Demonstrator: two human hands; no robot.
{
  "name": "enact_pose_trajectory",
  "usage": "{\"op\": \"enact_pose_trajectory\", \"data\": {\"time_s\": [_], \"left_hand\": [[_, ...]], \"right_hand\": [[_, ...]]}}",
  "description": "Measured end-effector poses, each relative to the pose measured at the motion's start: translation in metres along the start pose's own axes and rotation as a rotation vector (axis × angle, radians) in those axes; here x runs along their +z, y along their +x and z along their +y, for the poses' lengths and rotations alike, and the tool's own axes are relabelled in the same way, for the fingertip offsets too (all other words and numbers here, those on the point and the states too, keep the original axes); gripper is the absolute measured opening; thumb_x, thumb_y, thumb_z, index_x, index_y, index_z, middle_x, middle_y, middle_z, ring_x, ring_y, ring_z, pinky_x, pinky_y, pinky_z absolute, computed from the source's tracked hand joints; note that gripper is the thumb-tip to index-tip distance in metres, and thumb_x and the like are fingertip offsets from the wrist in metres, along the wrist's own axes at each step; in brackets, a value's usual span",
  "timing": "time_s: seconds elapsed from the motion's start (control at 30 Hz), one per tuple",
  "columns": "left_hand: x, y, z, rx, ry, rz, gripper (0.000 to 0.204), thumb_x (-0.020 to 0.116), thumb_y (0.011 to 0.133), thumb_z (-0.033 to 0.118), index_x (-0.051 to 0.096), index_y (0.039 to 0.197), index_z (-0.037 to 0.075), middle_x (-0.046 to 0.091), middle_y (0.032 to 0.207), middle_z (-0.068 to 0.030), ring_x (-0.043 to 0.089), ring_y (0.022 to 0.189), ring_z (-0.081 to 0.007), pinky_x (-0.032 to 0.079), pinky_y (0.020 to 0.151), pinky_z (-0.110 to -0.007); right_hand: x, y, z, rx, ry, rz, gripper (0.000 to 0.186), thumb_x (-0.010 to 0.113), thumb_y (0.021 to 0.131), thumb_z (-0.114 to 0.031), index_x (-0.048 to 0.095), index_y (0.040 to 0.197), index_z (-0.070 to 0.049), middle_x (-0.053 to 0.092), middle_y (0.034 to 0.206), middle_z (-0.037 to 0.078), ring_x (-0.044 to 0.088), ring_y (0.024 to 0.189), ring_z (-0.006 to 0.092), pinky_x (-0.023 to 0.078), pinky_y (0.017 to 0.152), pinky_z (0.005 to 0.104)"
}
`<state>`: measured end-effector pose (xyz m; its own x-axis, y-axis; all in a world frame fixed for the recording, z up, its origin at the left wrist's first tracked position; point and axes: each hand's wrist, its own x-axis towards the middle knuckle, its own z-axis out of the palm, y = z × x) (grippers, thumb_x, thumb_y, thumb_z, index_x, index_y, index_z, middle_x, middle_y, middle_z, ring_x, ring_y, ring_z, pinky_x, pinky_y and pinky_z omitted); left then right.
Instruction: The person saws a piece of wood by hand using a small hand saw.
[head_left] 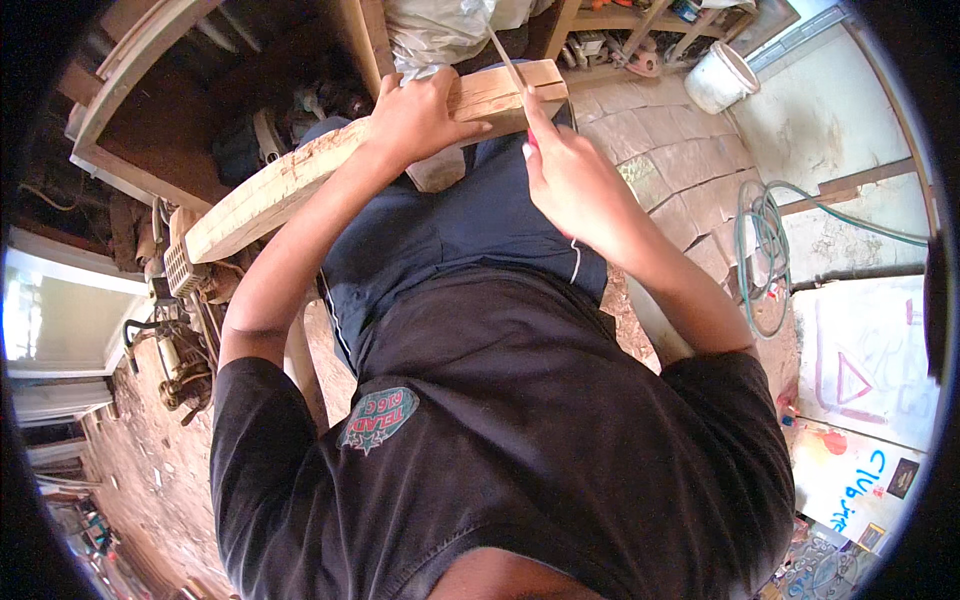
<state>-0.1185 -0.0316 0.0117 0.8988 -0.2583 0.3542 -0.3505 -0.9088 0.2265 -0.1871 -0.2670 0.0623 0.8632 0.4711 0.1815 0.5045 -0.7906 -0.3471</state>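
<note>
Wooden beam (290, 177), left fingers (440, 84) clasping it, right fingers (541, 117) closed round slim tool (507, 60) — lettered oval shirt badge (380, 420)

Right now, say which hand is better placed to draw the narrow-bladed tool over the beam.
Probably right: the right hand holds the narrow-bladed tool near one end of the wooden beam; the left hand rests across it.
</note>
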Motion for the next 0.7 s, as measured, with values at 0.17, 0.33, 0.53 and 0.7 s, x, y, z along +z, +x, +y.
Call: {"op": "enact_pose_trajectory", "data": {"time_s": [0.17,0.33,0.53,0.7], "left_hand": [[-0.001,0.002,-0.007,-0.011,0.042,0.013,0.075,0.076,0.078,0.074,0.066,0.110,0.006,0.076,0.085,-0.0177,0.076,0.090,-0.0367,0.043,0.105,-0.056],[0.002,0.004,-0.007,-0.009,0.003,0.006,0.081,0.075,0.078,0.076,0.067,0.116,0.005,0.076,0.084,-0.0200,0.077,0.092,-0.0373,0.041,0.111,-0.059],[0.000,0.004,-0.002,-0.014,0.007,-0.027,0.080,0.076,0.078,0.074,0.067,0.119,0.006,0.076,0.084,-0.0184,0.076,0.093,-0.0372,0.041,0.111,-0.060],[0.004,0.006,-0.011,-0.026,-0.024,-0.020,0.078,0.076,0.078,0.073,0.067,0.117,0.007,0.076,0.083,-0.0161,0.076,0.091,-0.0369,0.041,0.110,-0.059]], "right_hand": [[-0.003,0.011,-0.009,0.050,-0.020,-0.062,0.067,0.056,0.102,-0.013,0.030,0.160,0.008,0.069,0.091,0.031,0.070,0.082,0.0479,0.056,0.081,0.0543],[-0.004,-0.004,-0.009,-0.002,-0.069,-0.053,0.068,0.055,0.102,-0.013,0.028,0.159,0.011,0.069,0.088,0.031,0.071,0.080,0.0471,0.057,0.080,0.0531],[0.003,0.022,-0.002,0.037,-0.030,-0.011,0.067,0.057,0.100,-0.011,0.032,0.159,0.009,0.069,0.086,0.030,0.070,0.078,0.0472,0.057,0.077,0.0537],[-0.009,-0.002,-0.004,-0.021,-0.065,-0.049,0.064,0.056,0.100,-0.010,0.035,0.157,0.009,0.069,0.085,0.031,0.071,0.081,0.0482,0.057,0.077,0.0542]]}}
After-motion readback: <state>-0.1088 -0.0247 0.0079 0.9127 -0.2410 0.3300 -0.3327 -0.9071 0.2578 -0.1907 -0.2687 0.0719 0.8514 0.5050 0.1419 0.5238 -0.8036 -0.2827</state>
